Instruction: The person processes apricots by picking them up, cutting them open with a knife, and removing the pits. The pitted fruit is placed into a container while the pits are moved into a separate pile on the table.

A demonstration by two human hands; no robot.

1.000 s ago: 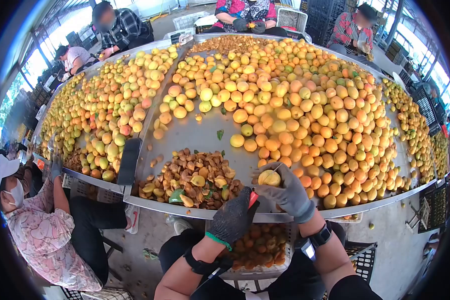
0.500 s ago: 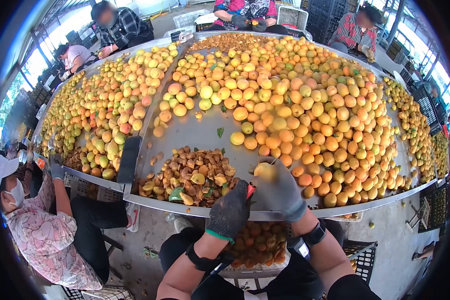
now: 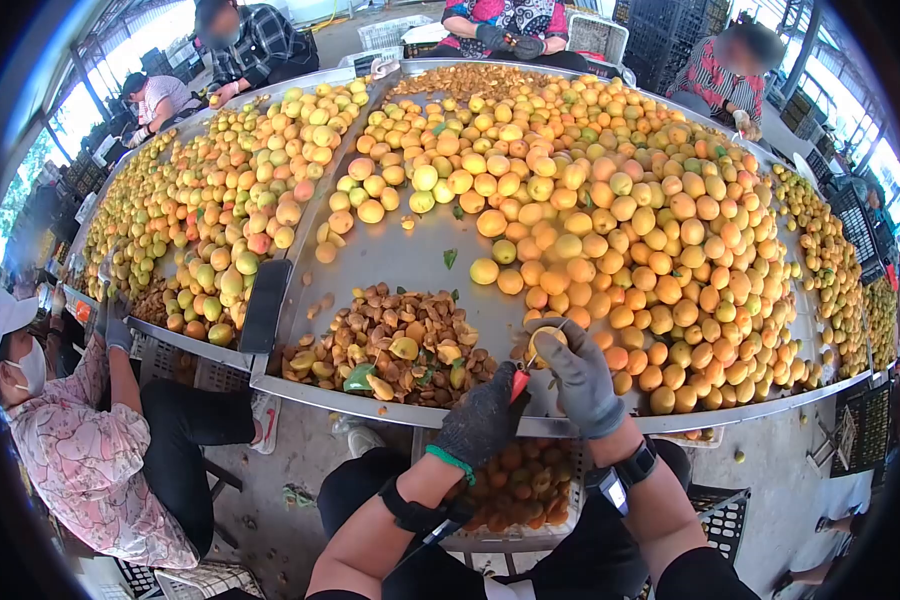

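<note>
My left hand [image 3: 478, 415], in a dark glove with a green cuff, is closed on a red-handled tool [image 3: 519, 382] at the table's front edge. Just right of it, my right hand [image 3: 585, 385] in a grey glove grips an apricot [image 3: 548, 340] between thumb and fingers. The tool's tip is close to this fruit; whether they touch is hard to tell. A heap of brown pits and scraps [image 3: 390, 335] lies left of my hands on the metal table [image 3: 400, 265]. Whole apricots [image 3: 670, 250] are piled behind and to the right.
A black phone-like slab [image 3: 266, 305] lies on the divider at left. Below the table edge, a crate of apricots [image 3: 520, 490] sits between my knees. A masked co-worker [image 3: 80, 440] sits at left; other people work along the far edge. Dark crates [image 3: 865, 425] stand at right.
The apricot in my right hand is now sharper and slightly lower right. My left hand has moved a little up and right with the tool. The whole view has shifted slightly.
</note>
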